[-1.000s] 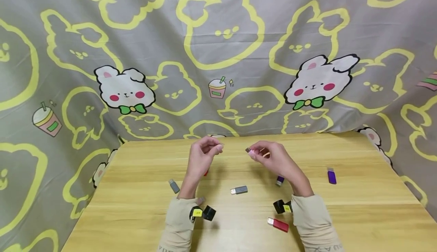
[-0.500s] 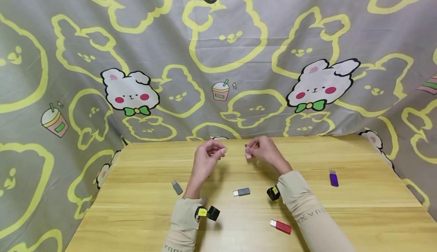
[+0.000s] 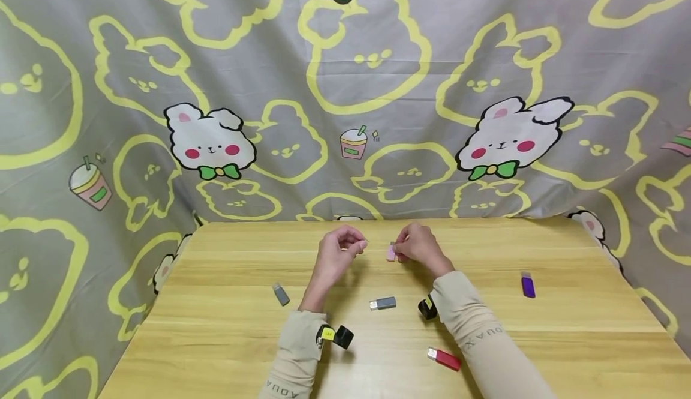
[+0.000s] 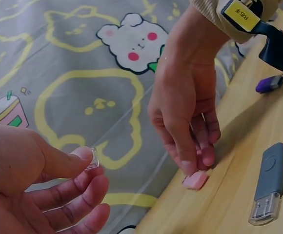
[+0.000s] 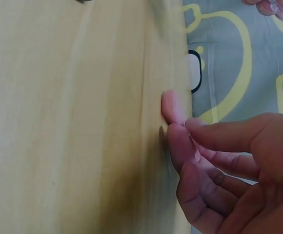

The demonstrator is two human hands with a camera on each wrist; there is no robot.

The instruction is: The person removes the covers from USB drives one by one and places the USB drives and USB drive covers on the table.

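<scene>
A small clear plastic cap [image 4: 93,158] sits between the thumb and index finger of my left hand [image 3: 335,258], raised above the back of the table. To its right, my right hand [image 3: 423,248] pinches a pink USB flash drive [image 3: 391,252] by its edge, low near the table's far edge. In the right wrist view the pink drive [image 5: 171,106] pokes out past the fingertips and looks blurred. Whether it touches the wood, I cannot tell. A gap separates the two hands.
Capped flash drives lie about the wooden table [image 3: 216,333]: a grey one [image 3: 386,303] in the middle, another grey one [image 3: 281,294] at left, a red one [image 3: 445,359] in front, a purple one [image 3: 528,285] at right. A patterned curtain [image 3: 302,147] hangs behind.
My right hand has turned and come down towards the table with the pink flash drive. The left hand keeps its pinch on the cap. The head view has shifted slightly.
</scene>
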